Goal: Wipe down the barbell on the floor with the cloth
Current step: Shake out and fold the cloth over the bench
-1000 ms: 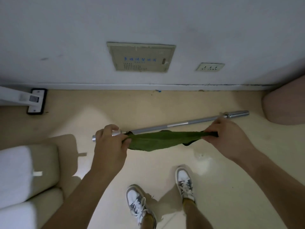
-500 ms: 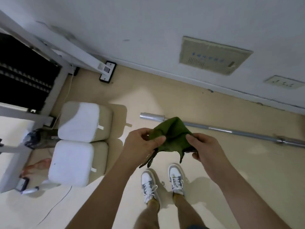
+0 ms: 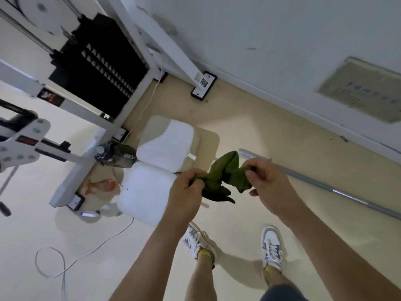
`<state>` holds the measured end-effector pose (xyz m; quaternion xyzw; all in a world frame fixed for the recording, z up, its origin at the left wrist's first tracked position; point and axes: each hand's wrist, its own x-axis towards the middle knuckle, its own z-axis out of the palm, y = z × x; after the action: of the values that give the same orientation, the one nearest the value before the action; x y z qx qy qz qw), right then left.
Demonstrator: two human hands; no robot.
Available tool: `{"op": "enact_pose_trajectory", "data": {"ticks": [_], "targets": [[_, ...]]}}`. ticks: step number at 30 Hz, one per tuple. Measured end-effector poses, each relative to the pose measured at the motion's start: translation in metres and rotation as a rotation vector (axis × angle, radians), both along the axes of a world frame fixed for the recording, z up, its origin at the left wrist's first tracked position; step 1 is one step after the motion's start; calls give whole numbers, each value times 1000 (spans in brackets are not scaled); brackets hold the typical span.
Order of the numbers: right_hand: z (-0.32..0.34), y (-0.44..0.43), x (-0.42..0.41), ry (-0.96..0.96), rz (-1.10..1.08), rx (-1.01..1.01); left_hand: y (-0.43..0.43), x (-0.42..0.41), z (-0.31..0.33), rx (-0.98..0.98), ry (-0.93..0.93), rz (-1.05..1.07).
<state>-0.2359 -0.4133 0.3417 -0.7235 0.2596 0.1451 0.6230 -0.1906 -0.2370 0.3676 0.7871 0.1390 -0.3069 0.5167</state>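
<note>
A green cloth [image 3: 225,175] hangs bunched in the air between my two hands, above the floor. My left hand [image 3: 186,193] grips its left end and my right hand [image 3: 268,183] pinches its right end. The silver barbell [image 3: 338,192] lies on the beige floor behind my hands, running from its left end near the cloth down to the right edge of the view. Part of its left end is hidden by the cloth and my right hand. Neither hand touches the bar.
Two white cushioned stools [image 3: 152,170] stand left of my hands. A white gym machine with a black weight stack [image 3: 99,68] fills the upper left. A dark bottle [image 3: 117,157] and cables [image 3: 65,263] lie on the floor. My shoes [image 3: 271,248] stand below; the wall [image 3: 282,40] runs behind.
The cloth was stretched wide between my hands, then gathered into a bunch. The view has swung left, so the barbell now lies to the right and the stools and machine appear.
</note>
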Motion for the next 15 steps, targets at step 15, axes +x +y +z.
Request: {"op": "enact_pose_trajectory", "data": {"ticks": [15], "targets": [[-33,115,201,-245,-196,-300,147,204,-58,-222,-114,224]]}}
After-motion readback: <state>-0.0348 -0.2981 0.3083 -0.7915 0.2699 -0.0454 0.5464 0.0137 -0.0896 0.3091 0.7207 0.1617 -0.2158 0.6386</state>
